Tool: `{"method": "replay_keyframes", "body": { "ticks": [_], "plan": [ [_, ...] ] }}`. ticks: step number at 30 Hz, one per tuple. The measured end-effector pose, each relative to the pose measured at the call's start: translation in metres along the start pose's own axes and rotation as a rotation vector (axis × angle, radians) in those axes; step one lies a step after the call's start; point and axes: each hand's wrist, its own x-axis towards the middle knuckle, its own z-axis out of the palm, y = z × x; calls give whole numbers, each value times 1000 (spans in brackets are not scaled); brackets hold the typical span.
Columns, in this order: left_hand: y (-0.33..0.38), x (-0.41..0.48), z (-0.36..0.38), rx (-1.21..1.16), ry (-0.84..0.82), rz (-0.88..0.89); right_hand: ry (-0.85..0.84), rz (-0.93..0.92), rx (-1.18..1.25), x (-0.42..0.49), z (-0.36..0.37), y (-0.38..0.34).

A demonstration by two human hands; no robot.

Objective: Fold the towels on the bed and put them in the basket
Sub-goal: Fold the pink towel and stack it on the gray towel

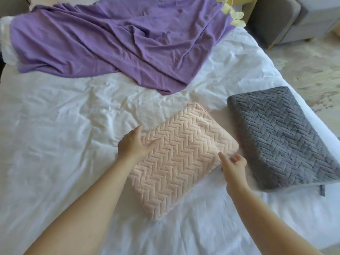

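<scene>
folded pale pink plush towel with a herringbone weave (182,159) lies flat on the white bed sheet (55,135), near the bed's near right part, set at a slant with one corner toward the camera. left hand (134,146) is at the towel's left edge: thumb laid on top of the pile, the other fingers straight along the side of the fold, so released and just touching, not clenched. right hand (233,166) is at the towel's right edge: thumb resting on the top face, the other fingers curled with the nails showing (whether they actually pinch cloth or only sit against the side, cannot tell). both bare forearms come in from the bottom of the view. just beside the pink towel on the right, apart from it by a strip of sheet, sits a folded dark grey plush towel with the same herringbone weave (287,138), close to the bed's right edge, with a small tab hanging at its near corner. a crumpled purple cloth (110,39) is spread unfolded across the far part of the bed, one corner reaching down toward the pink towel without touching it. a bit of pale yellow fabric (233,15) shows at the purple cloth's far right end. beyond the bed, top right, a grey upholstered seat (287,19) stands on a pale mottled floor (312,70).
</scene>
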Motion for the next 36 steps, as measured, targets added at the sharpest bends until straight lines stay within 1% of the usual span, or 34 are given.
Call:
{"method": "replay_keyframes", "body": {
  "ticks": [2,3,6,9,11,12,13,15,16,18,19,21,24,25,28,31,34,36],
  "plan": [
    [17,26,5,-39,-169,32,-59,104,172,-6,6,8],
    [25,36,9,-78,-231,24,-99,128,226,-8,9,8],
    [41,54,16,-198,-345,29,-201,152,281,-10,14,10],
    [40,59,13,-442,-460,74,-202,68,278,-13,14,10],
    [30,60,13,-538,-474,50,-152,-33,261,-12,14,12],
    [24,61,16,-496,-444,49,-136,-60,254,-11,15,13],
    [18,62,21,-396,-393,58,-127,-54,243,-11,15,15],
    [11,63,31,-147,-310,51,-112,35,233,-9,17,18],
    [12,62,32,-45,-300,23,-108,78,233,-8,16,18],
    [13,59,28,58,-350,-79,-109,101,224,-4,14,17],
    [12,58,24,30,-410,-151,-122,97,228,-2,12,14],
    [11,54,13,-109,-546,-256,-184,114,242,1,9,4],
    [9,44,-2,-282,-658,-232,-264,173,225,-1,4,-11],
    [10,40,-5,-344,-666,-202,-294,183,228,-3,3,-16],
    [15,20,-14,-513,-617,-110,-400,174,278,-14,-6,-24],
    [25,-5,-24,-694,-627,-107,-493,137,356,-23,-27,-33],
    [50,-30,-28,-927,-683,-98,-676,68,397,-30,-53,-53],
    [75,-46,-27,-1042,-672,-90,-680,-16,383,-33,-71,-72]
  ]
}}
